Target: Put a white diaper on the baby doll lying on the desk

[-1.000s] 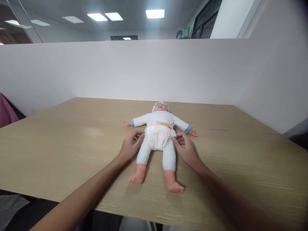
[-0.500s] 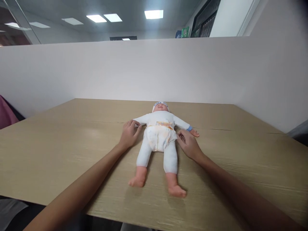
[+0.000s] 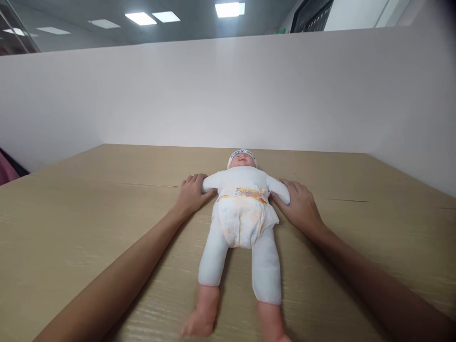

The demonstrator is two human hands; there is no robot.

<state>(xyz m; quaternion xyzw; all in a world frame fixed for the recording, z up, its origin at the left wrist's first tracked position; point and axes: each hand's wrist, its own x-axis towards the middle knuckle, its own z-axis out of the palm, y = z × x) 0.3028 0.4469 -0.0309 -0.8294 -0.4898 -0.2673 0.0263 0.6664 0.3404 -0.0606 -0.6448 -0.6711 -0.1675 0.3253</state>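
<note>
The doll (image 3: 242,180) lies face up on the table (image 3: 107,223), head toward the far edge, feet toward the near edge, a diaper (image 3: 242,221) around its hips. Your left hand (image 3: 192,194) and right hand (image 3: 301,205) each have fingers clamped on one outstretched arm.

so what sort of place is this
Probably a partitioned workspace in a larger indoor room, perhaps an office, though I can't be sure: a broad wood-toned table stretches to a plain white partition, and lit ceiling panels show above its top edge.
</note>
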